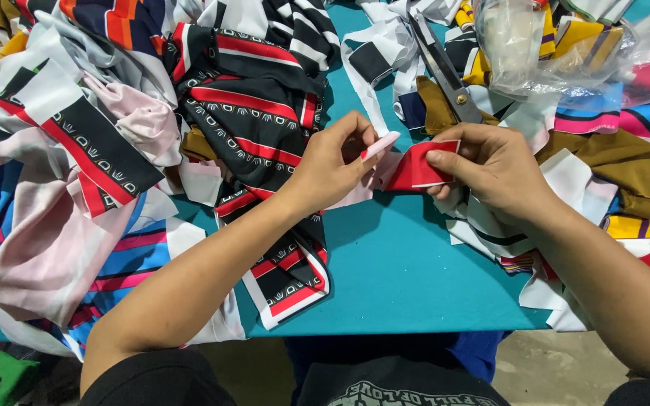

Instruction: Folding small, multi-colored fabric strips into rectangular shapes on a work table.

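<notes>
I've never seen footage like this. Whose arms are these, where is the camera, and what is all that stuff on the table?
There is no machine here: the arms belong to a person wearing a camera on the head, so you look down as they do. The left hand and right hand together pinch a small red fabric strip with a white edge, over a teal table. Heaps of printed cloth scraps lie on both sides, including a black, red and white patterned piece. A pair of large scissors rests on the scraps behind the hands, beside a clear plastic bag.
</notes>
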